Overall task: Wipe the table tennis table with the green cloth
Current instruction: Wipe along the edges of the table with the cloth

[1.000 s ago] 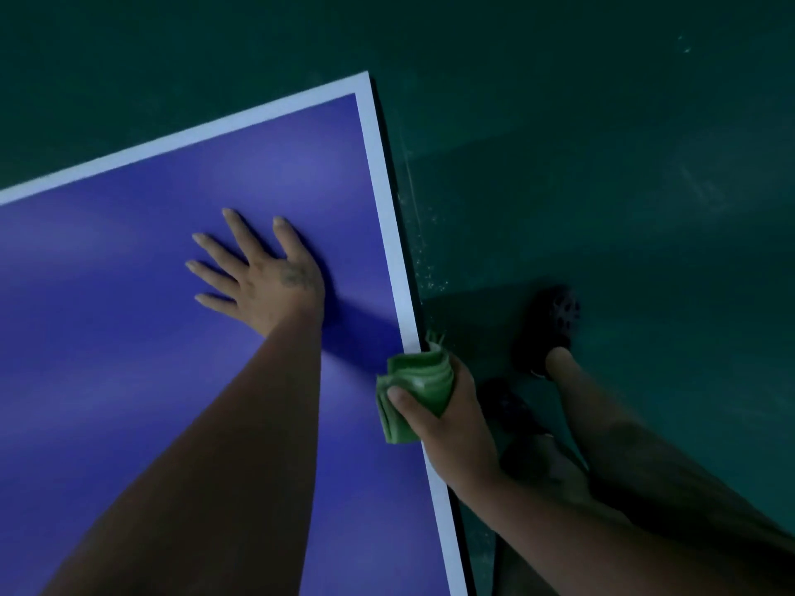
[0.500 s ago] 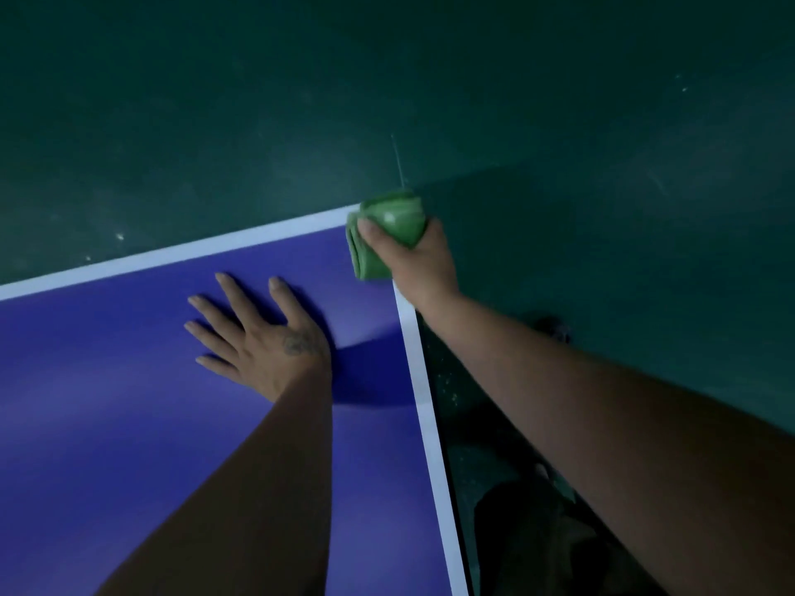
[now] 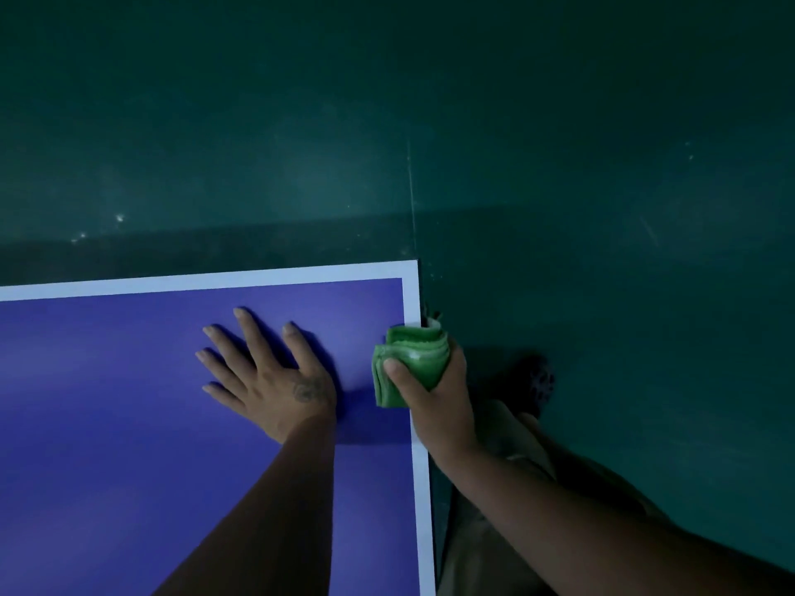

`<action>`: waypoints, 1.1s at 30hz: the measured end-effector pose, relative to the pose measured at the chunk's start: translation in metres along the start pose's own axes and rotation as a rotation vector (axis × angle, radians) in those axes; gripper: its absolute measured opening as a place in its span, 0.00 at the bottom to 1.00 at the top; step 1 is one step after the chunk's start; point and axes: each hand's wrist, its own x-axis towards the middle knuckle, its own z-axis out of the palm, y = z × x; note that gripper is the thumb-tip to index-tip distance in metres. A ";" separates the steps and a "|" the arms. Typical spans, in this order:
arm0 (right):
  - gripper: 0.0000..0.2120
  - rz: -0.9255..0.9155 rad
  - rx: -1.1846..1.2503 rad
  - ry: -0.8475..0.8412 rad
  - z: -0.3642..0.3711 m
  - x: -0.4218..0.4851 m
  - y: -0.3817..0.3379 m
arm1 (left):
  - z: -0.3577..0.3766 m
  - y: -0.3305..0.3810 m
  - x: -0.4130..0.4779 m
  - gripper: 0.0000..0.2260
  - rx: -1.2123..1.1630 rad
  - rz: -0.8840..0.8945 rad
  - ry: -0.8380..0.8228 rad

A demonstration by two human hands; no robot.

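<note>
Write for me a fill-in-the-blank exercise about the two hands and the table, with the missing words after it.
1. The right hand grips a folded cloth of ____ colour.
2. The left hand rests flat on the table tennis table and holds ____.
3. The cloth lies at the table's ____ edge.
Missing words: green; nothing; right.
</note>
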 end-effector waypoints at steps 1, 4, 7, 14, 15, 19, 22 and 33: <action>0.40 0.002 0.005 0.008 0.002 0.002 -0.002 | 0.000 0.000 0.000 0.30 -0.003 0.002 0.009; 0.37 0.012 0.014 0.049 0.013 0.014 -0.016 | 0.000 -0.001 0.001 0.29 -0.002 0.004 0.020; 0.34 -0.004 0.015 0.097 0.023 0.036 -0.034 | 0.002 -0.001 0.002 0.29 0.003 0.017 0.041; 0.27 -0.033 -0.140 0.003 0.022 0.074 -0.079 | 0.007 -0.005 0.003 0.29 0.014 0.028 0.058; 0.27 -0.034 -0.176 -0.013 0.020 0.073 -0.081 | 0.007 -0.006 0.002 0.29 0.013 0.035 0.064; 0.25 -0.054 -0.306 -0.079 0.011 0.079 -0.090 | 0.007 -0.007 0.004 0.29 -0.002 0.038 0.069; 0.31 -0.034 -0.303 -0.150 0.007 0.083 -0.096 | 0.005 -0.007 0.004 0.29 -0.003 0.026 0.047; 0.44 -0.060 -0.747 -0.479 -0.017 0.125 -0.133 | 0.008 -0.011 0.003 0.28 -0.022 0.013 0.036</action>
